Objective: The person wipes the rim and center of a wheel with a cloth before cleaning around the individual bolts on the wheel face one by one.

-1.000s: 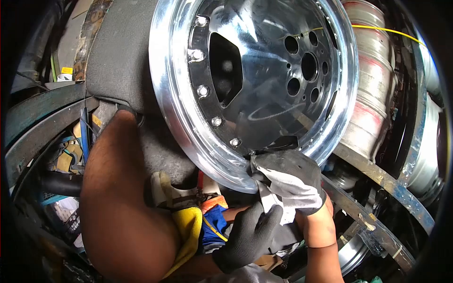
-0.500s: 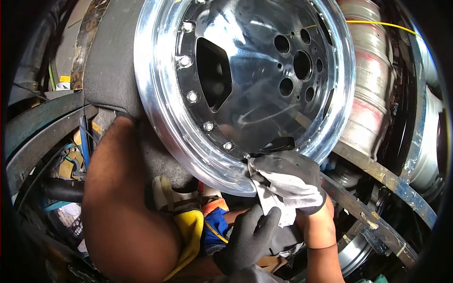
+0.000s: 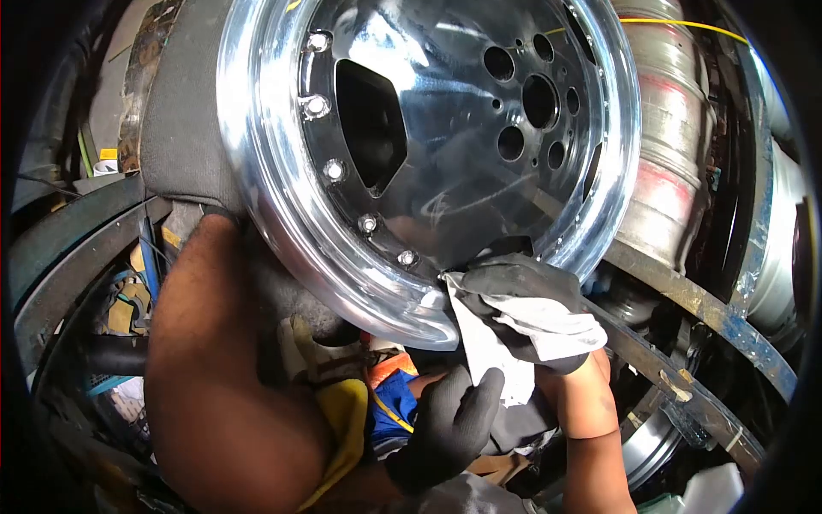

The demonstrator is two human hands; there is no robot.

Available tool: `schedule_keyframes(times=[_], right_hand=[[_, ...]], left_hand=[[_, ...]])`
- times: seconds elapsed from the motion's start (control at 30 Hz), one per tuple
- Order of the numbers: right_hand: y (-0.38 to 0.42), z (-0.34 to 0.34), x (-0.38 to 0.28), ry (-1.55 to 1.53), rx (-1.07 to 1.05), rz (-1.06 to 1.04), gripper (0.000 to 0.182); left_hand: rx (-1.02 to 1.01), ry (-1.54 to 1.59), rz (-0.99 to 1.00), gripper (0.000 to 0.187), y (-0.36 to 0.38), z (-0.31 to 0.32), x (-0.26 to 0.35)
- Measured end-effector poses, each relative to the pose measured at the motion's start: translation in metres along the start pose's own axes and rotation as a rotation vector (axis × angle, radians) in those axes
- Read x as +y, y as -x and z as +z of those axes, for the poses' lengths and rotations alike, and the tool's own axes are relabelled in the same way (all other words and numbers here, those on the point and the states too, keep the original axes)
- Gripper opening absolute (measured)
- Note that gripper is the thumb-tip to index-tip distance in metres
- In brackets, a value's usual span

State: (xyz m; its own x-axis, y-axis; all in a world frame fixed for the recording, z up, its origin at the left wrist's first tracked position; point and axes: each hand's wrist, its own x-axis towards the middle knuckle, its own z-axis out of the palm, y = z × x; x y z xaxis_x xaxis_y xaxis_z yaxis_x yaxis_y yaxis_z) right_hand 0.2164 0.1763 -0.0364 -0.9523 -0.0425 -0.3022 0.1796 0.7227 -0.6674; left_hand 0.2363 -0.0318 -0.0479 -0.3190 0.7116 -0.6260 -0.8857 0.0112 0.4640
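A polished wheel rim [image 3: 257, 146] with a bright lip and a dark, mirror-like face [image 3: 462, 163] fills the upper middle, tilted toward me. My right hand [image 3: 535, 287], in a dark glove, is closed on a white cloth [image 3: 548, 336] at the lower edge of the rim, by the bolts. The cloth drapes over its fingers and hangs down. Below, my left hand [image 3: 449, 428], also gloved, is closed with its thumb up, at the cloth's hanging tail, and appears to grip it. Its inner fingers are partly hidden.
A bent bare leg [image 3: 214, 360] rises at left beside a grey padded block [image 3: 184, 128]. Stacked worn rims [image 3: 664, 163] stand at right behind a metal frame [image 3: 685, 317]. A yellow cloth [image 3: 347, 420] and a blue cloth [image 3: 394, 407] lie low in the middle.
The rim appears shifted slightly left and up in view. My right hand and the cloth sit a little higher. My left hand keeps about the same place and pose.
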Motion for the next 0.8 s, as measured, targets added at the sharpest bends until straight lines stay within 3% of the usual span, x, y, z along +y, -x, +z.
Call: schedule_keyframes(times=[0.07, 0.13, 0.23, 0.3, 0.37, 0.47, 0.5, 0.6, 0.73, 0.8], right_hand=[[-0.002, 0.000, -0.004, 0.014, -0.008, 0.010, 0.040], [-0.001, 0.003, -0.007, -0.018, 0.028, -0.011, 0.041], [-0.001, 0.008, -0.008, 0.068, 0.061, -0.117, 0.041], [-0.004, 0.006, -0.005, 0.140, 0.010, -0.129, 0.040], [-0.004, 0.007, 0.004, 0.043, -0.016, -0.085, 0.040], [-0.006, 0.012, -0.001, 0.075, 0.094, -0.115, 0.041], [-0.003, 0.013, 0.004, 0.097, 0.074, -0.147, 0.044], [0.004, 0.013, 0.006, 0.003, 0.104, -0.071, 0.044], [0.005, 0.016, 0.008, 0.016, 0.146, -0.132, 0.045], [0.008, 0.019, 0.010, 0.080, 0.145, -0.149, 0.045]], left_hand=[[-0.002, 0.032, 0.048, 0.013, -0.001, 0.001, -0.014], [0.015, -0.223, 0.245, 0.014, -0.001, -0.001, -0.003], [-0.029, -0.437, 0.344, 0.023, -0.006, -0.009, -0.017], [-0.015, -0.788, 0.575, 0.028, -0.005, -0.013, -0.004], [0.016, -0.314, 0.290, 0.030, -0.007, 0.002, -0.023], [-0.014, 0.030, -0.047, 0.034, -0.003, -0.003, -0.010], [-0.045, -0.080, 0.093, 0.031, -0.004, -0.007, -0.028], [0.044, -0.120, 0.102, 0.015, -0.006, 0.000, -0.036], [0.101, 0.148, -0.138, 0.014, -0.005, 0.008, -0.002], [0.069, 0.046, -0.101, 0.015, -0.007, 0.004, 0.001]])
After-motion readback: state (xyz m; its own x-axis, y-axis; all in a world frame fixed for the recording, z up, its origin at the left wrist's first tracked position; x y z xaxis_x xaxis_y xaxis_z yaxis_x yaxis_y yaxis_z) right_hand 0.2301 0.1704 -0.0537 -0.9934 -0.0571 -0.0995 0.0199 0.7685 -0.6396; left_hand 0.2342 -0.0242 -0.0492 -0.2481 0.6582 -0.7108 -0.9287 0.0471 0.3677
